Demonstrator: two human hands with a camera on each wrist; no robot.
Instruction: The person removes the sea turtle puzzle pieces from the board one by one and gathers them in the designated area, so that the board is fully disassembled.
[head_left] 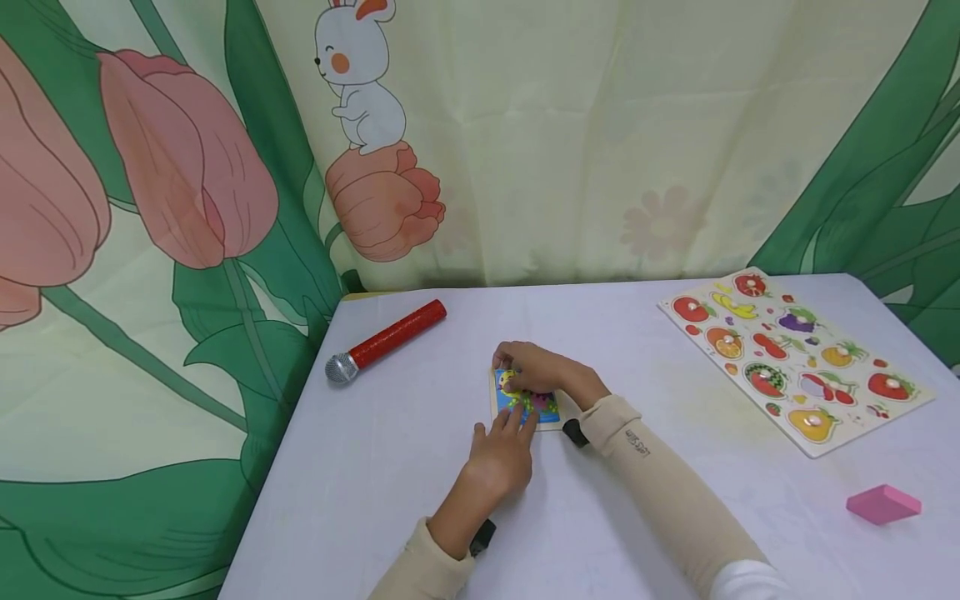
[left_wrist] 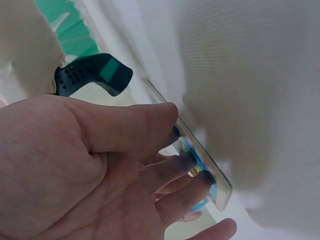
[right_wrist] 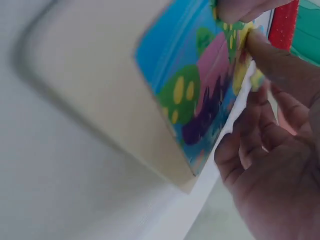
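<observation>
Backdrop [head_left: 525, 125]: creased sheet printed with tulips, hanging behind.
White table [head_left: 360, 500]: its top shows a fine ribbed texture on my left wrist feed.
Fruit board [head_left: 793, 357]: flat rectangle at right, long axis slanting from back left to near right.
Microphone [head_left: 396, 336]: speckled red cylinder at back left, its round silver mesh head pointing near-left.
Right hand [head_left: 536, 368]: thumb tip on a yellow patch, fingers bent by the edge; I can't tell whether they grip.
Left hand [head_left: 498, 458]: fingers stretched out, tips resting on the near part.
Picture board [head_left: 547, 410]: mid-table under both hands; near edge runs crosswise, left edge points away. They hide its longer side from me. Pale, smooth rim, rounded corner, bright blue picture.
Pink block [head_left: 883, 505]: plain, angular, near right.
</observation>
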